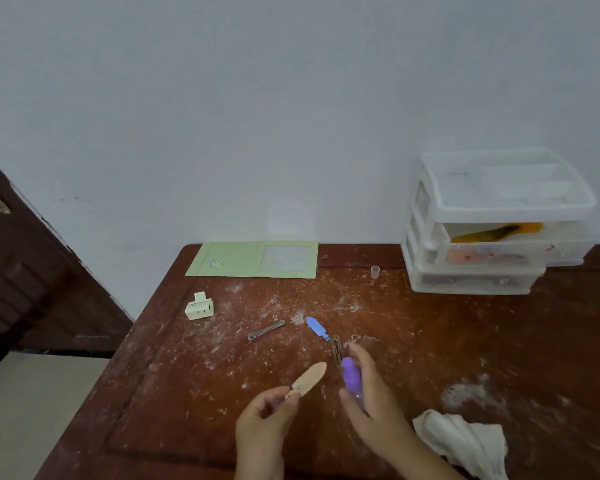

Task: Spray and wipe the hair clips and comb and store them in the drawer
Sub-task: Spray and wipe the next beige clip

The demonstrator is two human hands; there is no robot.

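My left hand (pixel 264 415) pinches the end of a beige hair clip (pixel 309 378) and holds it up over the wooden table (pixel 465 341). Just to its right, my right hand (pixel 371 400) grips a small spray bottle with a purple top (pixel 351 375), nozzle facing the clip. On the table lie a blue hair clip (pixel 316 327), a brown clip (pixel 336 351) partly behind my right hand, a thin metal clip (pixel 265 330) and a cream claw clip (pixel 199 306). A white cloth (pixel 465 441) is crumpled at the front right. No comb shows.
A translucent plastic drawer unit (pixel 492 230) stands at the back right against the wall, its top drawer pulled out. A small clear cap (pixel 375 271) sits beside it. A green folder (pixel 257 259) lies at the back edge. A dark door (pixel 32 271) is left of the table.
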